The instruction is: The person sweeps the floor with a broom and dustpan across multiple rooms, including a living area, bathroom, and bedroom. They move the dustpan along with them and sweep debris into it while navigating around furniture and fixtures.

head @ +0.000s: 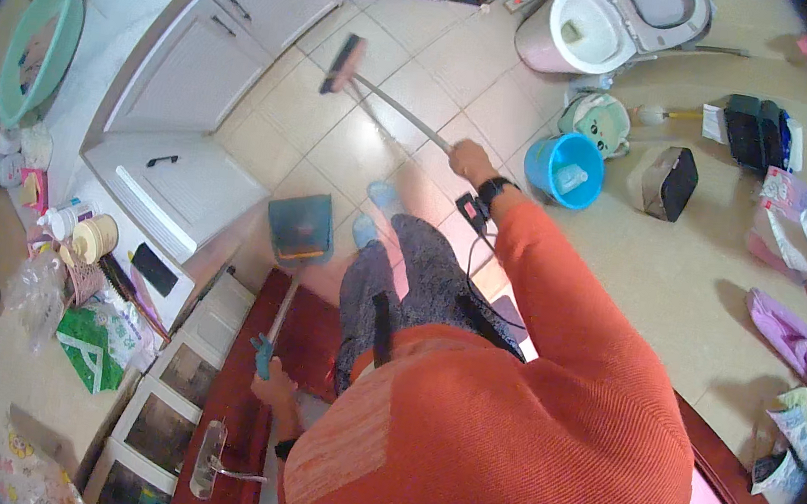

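My right hand (472, 161) grips the pole of a broom (402, 111), whose pink and dark head (343, 65) is by the white tile floor near the cabinets. In my left hand (275, 385) is the blue top end of a long-handled dustpan (300, 228). The dustpan's dark teal tray sits low, close to my slippers (365, 231) and an open cabinet door (178, 183). A wristband with a small black device and cable (473, 211) hangs by my right wrist.
A toilet (590, 25) with its lid up stands at the far right. Beside it are a green bin (601, 121) and a blue bucket (563, 170). Bottles and bags crowd the counter (53, 398) at left, near a green basin (41, 49). A red door (233, 412) stands close on my left.
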`<state>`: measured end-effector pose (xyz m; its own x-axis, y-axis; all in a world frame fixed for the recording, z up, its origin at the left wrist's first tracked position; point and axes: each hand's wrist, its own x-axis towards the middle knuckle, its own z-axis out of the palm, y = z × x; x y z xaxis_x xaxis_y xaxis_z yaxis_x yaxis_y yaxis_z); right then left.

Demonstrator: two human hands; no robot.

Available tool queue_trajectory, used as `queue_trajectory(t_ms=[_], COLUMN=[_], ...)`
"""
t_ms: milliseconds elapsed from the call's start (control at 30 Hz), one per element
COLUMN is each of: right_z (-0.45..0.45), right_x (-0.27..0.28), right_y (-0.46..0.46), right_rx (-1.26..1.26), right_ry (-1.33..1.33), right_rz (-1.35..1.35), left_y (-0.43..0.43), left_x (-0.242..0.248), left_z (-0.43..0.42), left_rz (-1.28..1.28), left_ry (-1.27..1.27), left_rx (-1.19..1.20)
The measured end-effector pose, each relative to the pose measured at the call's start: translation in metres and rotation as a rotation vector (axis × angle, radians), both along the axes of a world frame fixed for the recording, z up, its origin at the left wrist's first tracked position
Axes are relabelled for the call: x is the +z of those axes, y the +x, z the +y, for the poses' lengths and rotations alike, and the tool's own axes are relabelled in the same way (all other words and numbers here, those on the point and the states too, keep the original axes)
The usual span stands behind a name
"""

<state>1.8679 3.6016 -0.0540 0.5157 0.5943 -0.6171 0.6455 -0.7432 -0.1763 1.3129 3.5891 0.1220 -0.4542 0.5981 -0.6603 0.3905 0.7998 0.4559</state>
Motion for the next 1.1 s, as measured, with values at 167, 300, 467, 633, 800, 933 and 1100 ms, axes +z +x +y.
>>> queue_trajectory(t_ms=[167,300,467,633,800,933,1100], right_z=[-0.077,-0.132,-0.197,-0.197,-0.145,-0.107,-0.087], right_x=[0.026,0.057,0.101,0.115,0.114,0.101,0.069], right_y=[0.014,0.006,-0.024,-0.025,0.007,0.045,0.069], right_rx=[-0.37,-0.472,-0.569,-0.65,-0.834,-0.886,-0.906], right_ry=[-0.144,-0.184,0.022,0.175,0.25,0.206,0.202], right_rz=[0.052,0.065,0.113,0.082,0.195,0.291,0.149], left_y=[0.021,0.045,0.079,0.114,0.161,0.207,0.261], left_x=[0.022,0.046,0.062,0.073,0.069,0.066,0.066], left_z=[0.033,0.056,0.076,0.101,0.153,0.187,0.227], left_rz=[-0.182,-0.321,-0.321,-0.388,-0.399,-0.392,-0.392], left_ry=[0.016,-0.005,-0.022,0.057,0.121,0.145,0.182], left_rx=[-0.081,-0.057,-0.167,-0.266,-0.327,-0.385,-0.516])
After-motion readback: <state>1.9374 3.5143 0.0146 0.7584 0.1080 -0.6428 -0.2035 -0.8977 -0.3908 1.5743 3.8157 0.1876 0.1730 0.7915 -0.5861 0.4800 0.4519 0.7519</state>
